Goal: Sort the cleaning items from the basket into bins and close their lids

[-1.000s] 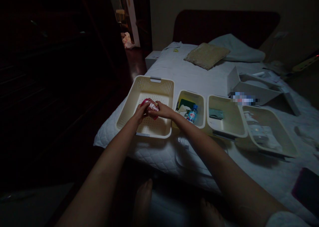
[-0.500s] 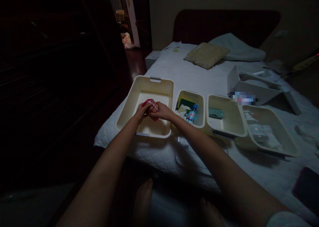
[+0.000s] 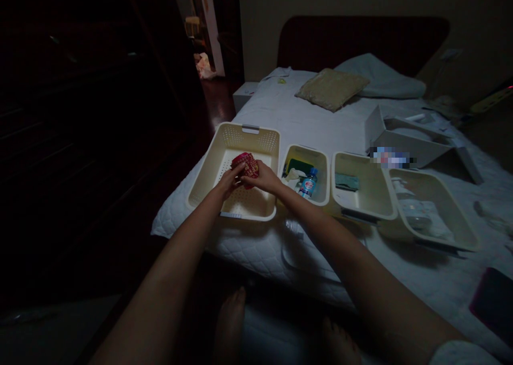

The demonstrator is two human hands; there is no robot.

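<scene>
A small red bundle with a light pattern (image 3: 249,165) is held above the large cream perforated basket (image 3: 276,140); I cannot tell whether it is cloth or a packet. My right hand (image 3: 262,179) grips its right side, fingers closed round it. On the lower left, my left hand (image 3: 231,181) pinches it with thumb and fingers. Both hands are over the basket's open top. Just right of my right hand is a smaller cream bin (image 3: 326,164) with a blue-capped bottle (image 3: 308,184), a green sponge-like piece (image 3: 300,166) and a pale cloth inside.
Another cream bin (image 3: 364,155) holds a folded green cloth (image 3: 347,181). A further bin (image 3: 465,215) contains a pump bottle (image 3: 411,207) and white packets. Behind them stands a grey open box (image 3: 425,146). A beige pillow (image 3: 332,88) lies farther back on the bed; a dark flat object (image 3: 495,303) is front right.
The red bundle has been turned in my hands and now shows more of its patterned face. My left fingers have shifted slightly down along it. The bins have stayed put.
</scene>
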